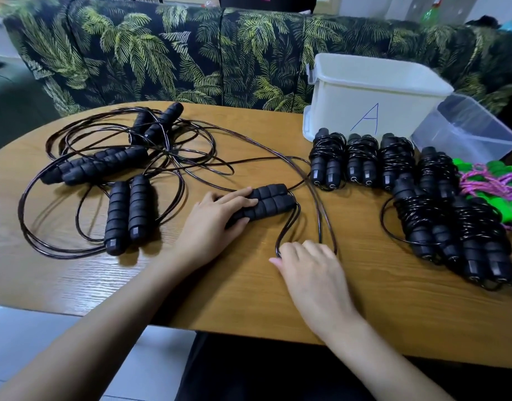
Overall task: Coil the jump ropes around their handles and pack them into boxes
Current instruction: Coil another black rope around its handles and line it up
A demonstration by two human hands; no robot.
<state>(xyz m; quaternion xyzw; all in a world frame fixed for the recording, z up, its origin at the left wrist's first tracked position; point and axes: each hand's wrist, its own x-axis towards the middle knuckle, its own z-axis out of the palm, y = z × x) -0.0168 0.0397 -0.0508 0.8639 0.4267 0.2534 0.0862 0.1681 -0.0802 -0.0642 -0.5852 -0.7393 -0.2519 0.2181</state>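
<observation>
A pair of black foam handles point(269, 199) lies side by side mid-table. My left hand point(217, 224) holds their near end, fingers on top and thumb underneath. Their thin black cord point(289, 224) loops toward me, and my right hand point(309, 261) rests on the table with its fingers over that loop. Whether it pinches the cord is hidden. Several uncoiled ropes point(118, 169) lie tangled at the left. Several coiled black ropes point(364, 160) stand in a row at the right, with more point(457, 230) nearer the edge. A white box marked A point(373, 91) stands behind them.
A clear plastic box point(466, 128) leans against the white one at the far right. Green-handled ropes with pink cord point(492, 180) lie by the right edge. The wooden table point(191, 287) has a curved near edge. A leaf-patterned sofa point(162, 53) runs behind it.
</observation>
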